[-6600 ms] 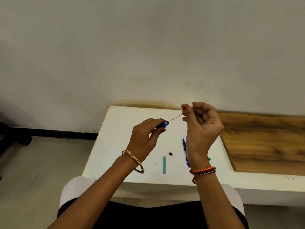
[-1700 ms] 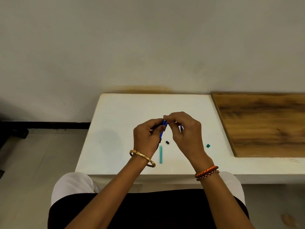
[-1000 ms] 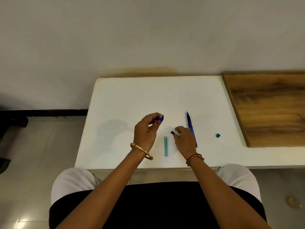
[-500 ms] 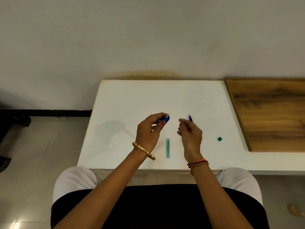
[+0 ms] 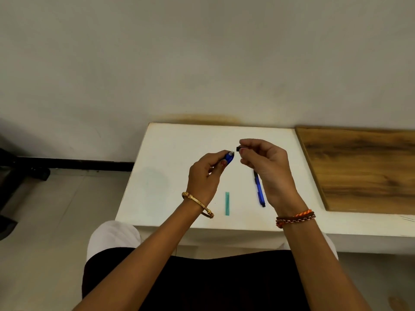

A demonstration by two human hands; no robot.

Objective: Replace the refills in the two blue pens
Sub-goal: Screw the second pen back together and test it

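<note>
left hand: grips blue pen barrel, open end up
right hand: pinches small black cap beside barrel end

The left hand hides most of its blue pen. The right hand covers part of the second blue pen.

Plain indoor room: white table w/ wood board, grey wall, tiled floor.

Honestly there's nothing readable anywhere here. The blue plastic pen I'm holding, the teal strip and the white table carry no lettering I can make out.
</note>
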